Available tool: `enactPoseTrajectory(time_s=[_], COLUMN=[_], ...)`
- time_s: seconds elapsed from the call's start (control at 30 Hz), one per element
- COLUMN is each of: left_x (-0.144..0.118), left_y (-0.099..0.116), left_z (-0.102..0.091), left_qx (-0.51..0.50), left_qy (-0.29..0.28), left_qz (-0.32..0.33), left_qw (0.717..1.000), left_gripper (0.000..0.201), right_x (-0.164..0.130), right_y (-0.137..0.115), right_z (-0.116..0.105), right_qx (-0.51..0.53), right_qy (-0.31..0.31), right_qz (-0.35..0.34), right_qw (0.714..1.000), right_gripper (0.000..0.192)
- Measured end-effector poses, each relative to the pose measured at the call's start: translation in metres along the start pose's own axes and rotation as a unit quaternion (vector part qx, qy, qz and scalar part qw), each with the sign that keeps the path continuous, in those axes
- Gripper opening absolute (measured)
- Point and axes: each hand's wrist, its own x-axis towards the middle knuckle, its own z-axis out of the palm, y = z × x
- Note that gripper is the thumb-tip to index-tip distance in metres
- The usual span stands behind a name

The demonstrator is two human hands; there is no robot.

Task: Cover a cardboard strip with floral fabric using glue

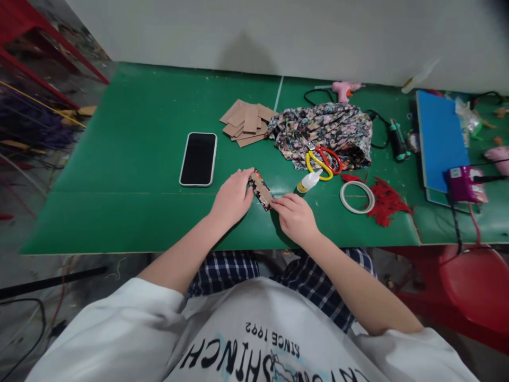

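Green table against white wall. Small fabric-wrapped card piece lay near front edge, long axis running far-left to near-right. Left hand pinched far-left end, right hand pinched near-right end; both equally close.

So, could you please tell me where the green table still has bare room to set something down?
The widest bare patch of the green table lies left of the phone, out to the left edge. A bare strip also runs along the near edge. Right of the cardboard pieces it is crowded: patterned fabric, scissors, tape ring, red scraps.
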Motion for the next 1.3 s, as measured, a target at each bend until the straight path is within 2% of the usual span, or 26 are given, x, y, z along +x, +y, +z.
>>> enactPoseTrajectory(time_s=[0.17,0.23,0.27,0.33,0.43,0.53,0.6,0.73,0.8,0.87,0.93,0.97,1.03,1.13,1.3], left_x=[0.002,0.001,0.0,-0.004,-0.013,-0.023,-0.026,-0.019,-0.015,-0.014,-0.022,-0.028,-0.045,-0.067,-0.077], left_y=[0.0,0.001,0.001,0.002,0.003,0.006,0.01,0.013,0.008,0.0,-0.007,-0.009,-0.01,-0.007,-0.008], left_z=[0.004,0.003,0.001,-0.002,-0.006,-0.002,0.003,0.007,0.001,-0.009,-0.019,-0.023,-0.024,-0.016,-0.01], left_qx=[-0.016,-0.03,-0.042,-0.088,-0.222,-0.333,-0.371,-0.418,-0.403,-0.356,-0.279,-0.228,-0.106,-0.005,0.061], left_qy=[-0.01,0.0,0.013,0.044,0.054,0.033,0.021,-0.027,-0.031,0.018,0.08,0.088,0.064,0.039,0.013], left_qz=[0.014,0.015,0.007,-0.029,-0.109,-0.158,-0.169,-0.164,-0.147,-0.12,-0.096,-0.082,-0.028,0.094,0.179], left_qw=[1.0,0.999,0.999,0.995,0.967,0.929,0.913,0.893,0.903,0.927,0.952,0.966,0.992,0.995,0.982], left_gripper=[0.045,0.047,0.048,0.049,0.049,0.047,0.047,0.05,0.049,0.045,0.044,0.043,0.034,0.029,0.035], right_x=[0.002,0.005,0.006,0.006,0.004,0.003,0.003,-0.001,-0.007,-0.015,-0.023,-0.027,-0.032,-0.036,-0.037], right_y=[-0.002,-0.002,-0.002,-0.003,-0.003,-0.006,-0.013,-0.044,-0.059,-0.066,-0.063,-0.059,-0.045,-0.025,-0.008], right_z=[0.001,-0.003,-0.005,-0.009,-0.008,-0.004,-0.002,-0.002,-0.002,-0.003,-0.006,-0.007,-0.011,-0.018,-0.027], right_qx=[-0.041,-0.023,0.0,0.066,0.165,0.21,0.213,0.227,0.254,0.283,0.295,0.295,0.3,0.303,0.299], right_qy=[-0.039,-0.062,-0.064,-0.028,0.065,0.067,0.034,-0.011,-0.017,-0.014,0.017,0.04,0.067,0.076,0.106], right_qz=[-0.006,0.002,0.017,0.08,0.223,0.305,0.311,0.279,0.243,0.223,0.26,0.298,0.377,0.429,0.429], right_qw=[0.998,0.998,0.998,0.994,0.959,0.927,0.926,0.933,0.936,0.933,0.919,0.907,0.874,0.848,0.846], right_gripper=[0.03,0.03,0.03,0.03,0.032,0.038,0.042,0.043,0.043,0.036,0.019,0.009,0.014,0.021,0.02])
